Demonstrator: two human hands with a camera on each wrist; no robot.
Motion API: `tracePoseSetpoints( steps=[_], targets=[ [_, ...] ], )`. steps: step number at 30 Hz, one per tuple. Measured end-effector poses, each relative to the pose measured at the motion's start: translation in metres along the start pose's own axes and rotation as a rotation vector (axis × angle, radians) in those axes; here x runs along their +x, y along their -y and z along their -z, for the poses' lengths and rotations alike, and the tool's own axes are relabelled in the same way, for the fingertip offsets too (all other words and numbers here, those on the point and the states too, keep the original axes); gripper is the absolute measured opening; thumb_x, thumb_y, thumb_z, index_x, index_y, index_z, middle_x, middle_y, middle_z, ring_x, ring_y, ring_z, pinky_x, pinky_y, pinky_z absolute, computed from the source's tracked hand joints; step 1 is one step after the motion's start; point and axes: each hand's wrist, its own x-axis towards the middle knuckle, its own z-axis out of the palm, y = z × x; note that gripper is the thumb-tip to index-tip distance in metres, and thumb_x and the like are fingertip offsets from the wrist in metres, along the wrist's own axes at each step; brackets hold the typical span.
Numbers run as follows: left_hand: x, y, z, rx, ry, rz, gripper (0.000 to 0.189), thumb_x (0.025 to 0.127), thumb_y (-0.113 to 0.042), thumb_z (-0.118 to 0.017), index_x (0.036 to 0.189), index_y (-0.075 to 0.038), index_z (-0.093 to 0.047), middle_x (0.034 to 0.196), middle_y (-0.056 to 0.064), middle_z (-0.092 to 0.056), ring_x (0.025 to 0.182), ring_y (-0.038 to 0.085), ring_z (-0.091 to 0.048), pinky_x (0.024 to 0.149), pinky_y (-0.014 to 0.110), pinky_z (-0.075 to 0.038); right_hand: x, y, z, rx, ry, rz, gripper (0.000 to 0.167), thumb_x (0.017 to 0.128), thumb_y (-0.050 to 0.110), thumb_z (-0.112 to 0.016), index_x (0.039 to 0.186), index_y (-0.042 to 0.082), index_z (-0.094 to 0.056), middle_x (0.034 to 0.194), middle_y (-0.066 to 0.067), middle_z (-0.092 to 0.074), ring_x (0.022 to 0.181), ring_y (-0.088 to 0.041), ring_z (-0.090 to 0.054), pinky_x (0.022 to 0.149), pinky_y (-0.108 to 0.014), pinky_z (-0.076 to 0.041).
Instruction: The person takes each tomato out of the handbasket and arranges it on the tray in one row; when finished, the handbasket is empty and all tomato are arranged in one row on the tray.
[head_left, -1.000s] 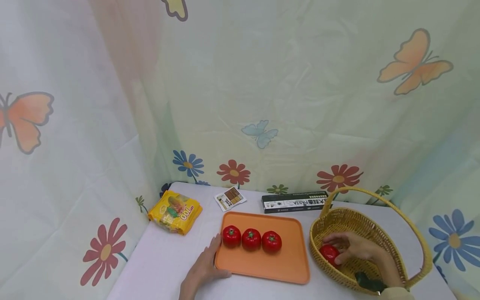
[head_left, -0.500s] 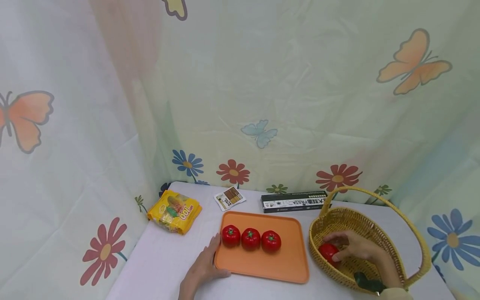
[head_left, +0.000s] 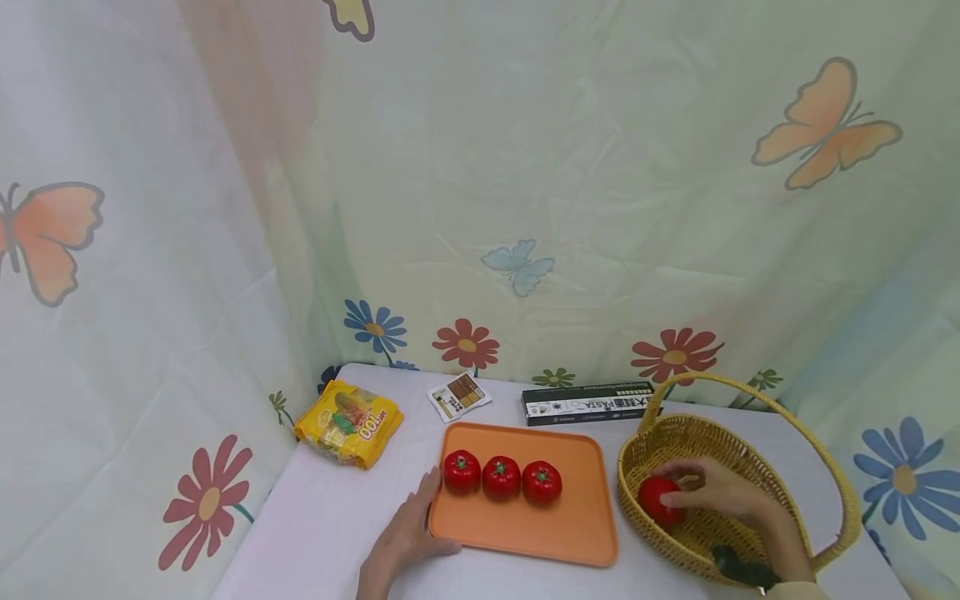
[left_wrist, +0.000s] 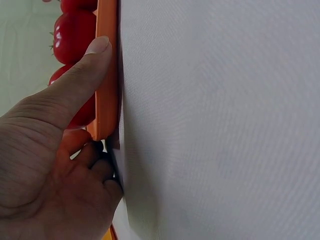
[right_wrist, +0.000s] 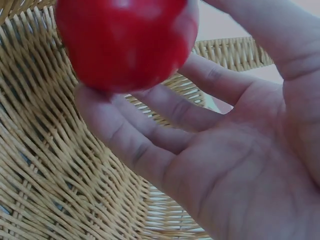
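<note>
My right hand (head_left: 720, 492) reaches into the yellow wicker basket (head_left: 705, 435) and grips a red tomato (head_left: 662, 502) between thumb and fingertips. In the right wrist view the glossy tomato (right_wrist: 127, 42) sits at the fingertips, away from the palm, with the woven wall behind it. My left hand (head_left: 408, 533) holds the near left corner of an orange tray (head_left: 525, 531). Its thumb (left_wrist: 80, 80) lies on the front rim while the other fingers curl by the left side. Three tomatoes (head_left: 501, 478) with green stems stand in a row on the tray's left and middle.
A yellow snack packet (head_left: 351, 423) lies at the table's back left. Behind the tray are a small brown-and-white packet (head_left: 459, 397) and a black-and-white pasta box (head_left: 588, 404). The basket's tall handle (head_left: 810, 437) arches over its right side. A patterned curtain (head_left: 525, 167) hangs behind.
The right hand has shifted slightly right within the basket, and the tomato has come up a little and turned in its grip. The left hand and the tray have stayed put.
</note>
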Motion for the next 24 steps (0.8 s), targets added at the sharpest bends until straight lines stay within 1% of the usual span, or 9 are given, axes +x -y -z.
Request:
tracePoseSetpoints(
  steps=[6, 10, 13, 18, 21, 24],
  targets=[
    [0.000, 0.000, 0.000, -0.007, 0.001, -0.002, 0.123, 0.076, -0.028, -0.100, 0.172, -0.009, -0.026, 0.177, 0.019, -0.027, 0.162, 0.048, -0.022, 0.131, 0.069, -0.020, -0.005, 0.006, 0.000, 0.005, -0.015, 0.014, 0.052, 0.103, 0.023, -0.074, 0.139, -0.013, -0.062, 0.126, -0.021, -0.070, 0.110, -0.032, -0.065, 0.083, -0.034, -0.066],
    [-0.001, 0.000, 0.001, -0.008, 0.000, -0.005, 0.123, 0.075, -0.028, -0.100, 0.172, -0.008, -0.026, 0.176, 0.020, -0.027, 0.162, 0.048, -0.022, 0.131, 0.069, -0.020, -0.008, 0.011, 0.000, 0.004, -0.033, -0.001, 0.055, 0.104, 0.025, -0.072, 0.141, -0.014, -0.060, 0.126, -0.020, -0.071, 0.111, -0.032, -0.066, 0.084, -0.033, -0.065],
    [-0.001, 0.000, 0.001, -0.010, 0.000, -0.008, 0.123, 0.076, -0.027, -0.100, 0.172, -0.009, -0.026, 0.177, 0.019, -0.027, 0.162, 0.048, -0.022, 0.131, 0.068, -0.020, -0.009, 0.014, 0.000, 0.018, -0.046, -0.004, 0.055, 0.105, 0.024, -0.071, 0.141, -0.015, -0.058, 0.127, -0.022, -0.071, 0.113, -0.033, -0.066, 0.085, -0.033, -0.066],
    [-0.001, 0.000, 0.001, -0.010, -0.001, -0.014, 0.123, 0.076, -0.027, -0.100, 0.172, -0.009, -0.026, 0.176, 0.020, -0.027, 0.161, 0.050, -0.022, 0.130, 0.070, -0.020, -0.010, 0.017, -0.002, 0.032, -0.061, 0.036, 0.052, 0.105, 0.022, -0.071, 0.142, -0.013, -0.057, 0.131, -0.025, -0.068, 0.117, -0.034, -0.065, 0.086, -0.030, -0.065],
    [-0.001, 0.000, 0.001, -0.013, -0.002, -0.011, 0.123, 0.075, -0.027, -0.100, 0.172, -0.009, -0.026, 0.176, 0.020, -0.027, 0.161, 0.050, -0.022, 0.131, 0.070, -0.020, -0.009, 0.018, -0.005, 0.070, -0.056, 0.055, 0.051, 0.106, 0.020, -0.069, 0.144, -0.011, -0.054, 0.135, -0.025, -0.065, 0.117, -0.031, -0.064, 0.087, -0.031, -0.066],
    [-0.001, 0.000, 0.001, -0.019, 0.001, -0.006, 0.123, 0.076, -0.028, -0.100, 0.172, -0.009, -0.026, 0.176, 0.020, -0.027, 0.162, 0.049, -0.022, 0.131, 0.069, -0.019, -0.008, 0.018, -0.008, 0.110, -0.041, 0.084, 0.056, 0.106, 0.018, -0.069, 0.147, -0.014, -0.049, 0.138, -0.028, -0.061, 0.113, -0.028, -0.065, 0.087, -0.032, -0.067]
  ],
)
